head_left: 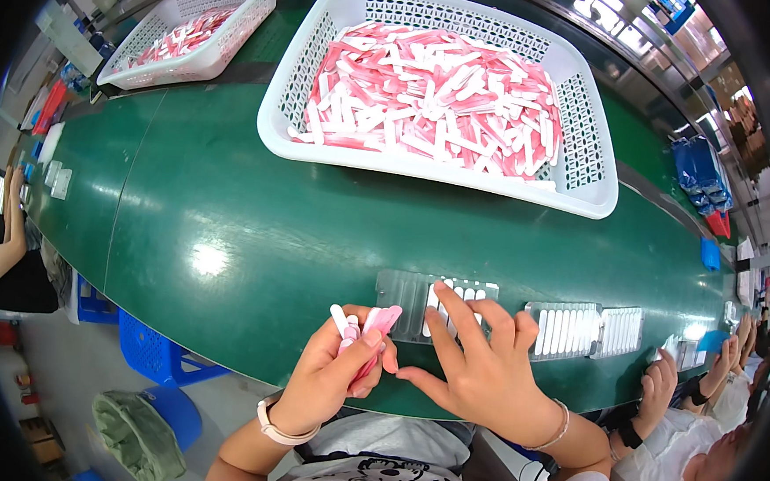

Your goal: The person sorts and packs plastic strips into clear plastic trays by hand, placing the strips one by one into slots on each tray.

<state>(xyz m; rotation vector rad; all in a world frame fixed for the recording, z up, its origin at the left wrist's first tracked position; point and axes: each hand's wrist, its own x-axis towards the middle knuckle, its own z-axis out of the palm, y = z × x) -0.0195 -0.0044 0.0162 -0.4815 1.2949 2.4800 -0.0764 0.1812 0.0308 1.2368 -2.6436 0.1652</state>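
Observation:
My left hand (334,356) is closed around a small bunch of flat pink-and-white sticks (384,318) with rounded ends, which point up and away from me. My right hand (483,366) reaches over a clear slotted plastic tray (402,287), fingers spread. Its fingertips rest on or just above a white stick (433,311) lying in one slot. More white sticks fill the slots to the right, partly covered by my fingers, while the slots at the left end hold none. My right thumb points toward the left hand's fingers.
A large white perforated basket (273,128) heaped with pink and white sticks stands beyond my hands; a similar basket (113,77) is at far left. Filled trays (567,331) lie to the right. A co-worker's hand (658,385) is beyond them. The green table (246,355) curves toward me.

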